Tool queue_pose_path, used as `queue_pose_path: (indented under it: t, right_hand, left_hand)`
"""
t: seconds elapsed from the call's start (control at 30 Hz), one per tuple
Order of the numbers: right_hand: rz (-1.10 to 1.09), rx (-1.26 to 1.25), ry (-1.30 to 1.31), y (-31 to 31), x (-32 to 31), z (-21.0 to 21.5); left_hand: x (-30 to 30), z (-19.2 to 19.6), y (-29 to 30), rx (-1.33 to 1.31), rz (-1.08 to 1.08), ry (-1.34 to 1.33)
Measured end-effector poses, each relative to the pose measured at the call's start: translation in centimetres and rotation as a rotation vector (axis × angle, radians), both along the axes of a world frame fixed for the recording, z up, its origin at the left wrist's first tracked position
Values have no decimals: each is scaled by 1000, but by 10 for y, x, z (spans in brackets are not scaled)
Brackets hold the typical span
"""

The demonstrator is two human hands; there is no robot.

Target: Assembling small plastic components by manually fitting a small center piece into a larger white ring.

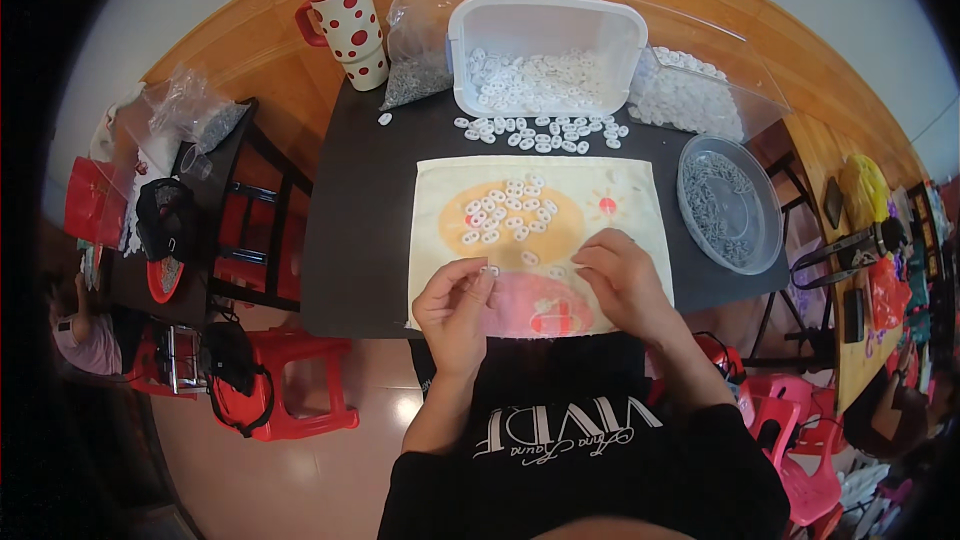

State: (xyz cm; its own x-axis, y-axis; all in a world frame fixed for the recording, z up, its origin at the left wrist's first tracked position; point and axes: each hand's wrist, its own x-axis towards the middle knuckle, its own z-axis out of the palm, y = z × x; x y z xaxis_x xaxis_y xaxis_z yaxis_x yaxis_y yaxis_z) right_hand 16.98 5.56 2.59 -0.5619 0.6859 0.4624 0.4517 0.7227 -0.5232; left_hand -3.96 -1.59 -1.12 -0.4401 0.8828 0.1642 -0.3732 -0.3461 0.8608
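My left hand pinches a small white oval plastic piece with two holes between thumb and fingertips, over the cloth's lower half. To the right, my right hand hovers low over the cloth. Its fingers curl in with the tips close together; whatever they hold, if anything, is too small to make out. Two loose white pieces lie between the hands, one close to the right fingertips. Beyond them, a loose cluster of such oval pieces is spread on the pale yellow patterned cloth.
Behind the cloth, a white tub holds many white pieces, with more spilled before it. A clear bag of white pieces leans alongside. On the right sits a round clear container of small grey metal parts. A dotted tumbler stands far left.
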Motion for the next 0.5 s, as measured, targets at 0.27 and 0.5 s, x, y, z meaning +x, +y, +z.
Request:
queue_pose_path:
  t: [0.27,0.5]
  right_hand:
    - [-48,77,-211,-9,-22,-3]
    - [-119,265,-236,-9,-15,-14]
  left_hand:
    - [1,1,-3,-47,-61,28]
    - [6,0,2,-35,-101,55]
